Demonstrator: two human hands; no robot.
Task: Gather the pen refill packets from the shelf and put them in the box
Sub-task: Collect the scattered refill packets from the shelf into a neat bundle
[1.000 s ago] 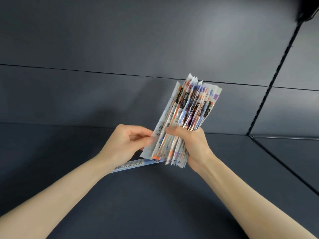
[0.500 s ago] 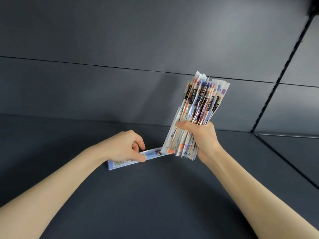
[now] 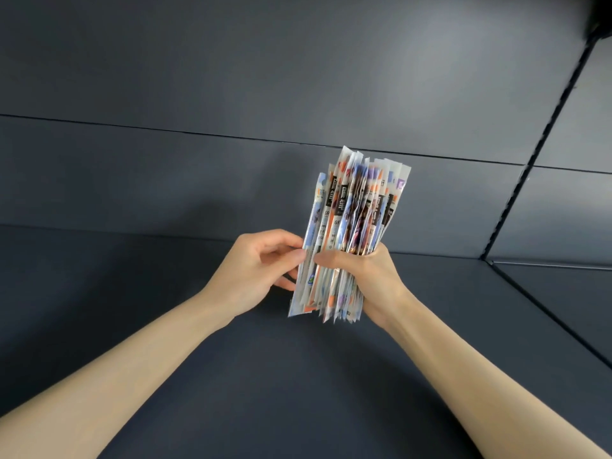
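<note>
A thick bundle of several pen refill packets (image 3: 359,210), long narrow sleeves printed in white, blue, orange and purple, stands upright above the dark shelf. My right hand (image 3: 367,279) is wrapped around the bundle's lower half. My left hand (image 3: 261,273) pinches the leftmost blue-and-white packet (image 3: 309,253) between thumb and fingers, pressed against the side of the bundle. The box is not in view.
The dark grey shelf board (image 3: 298,376) lies under my arms, with a dark back panel (image 3: 231,94) behind. A slotted upright rail (image 3: 536,150) and a neighbouring shelf bay (image 3: 563,293) are at the right.
My left hand lifted the single packet off the shelf and swung it upright against the left of the bundle. My right hand shifted the bundle slightly left and more vertical.
</note>
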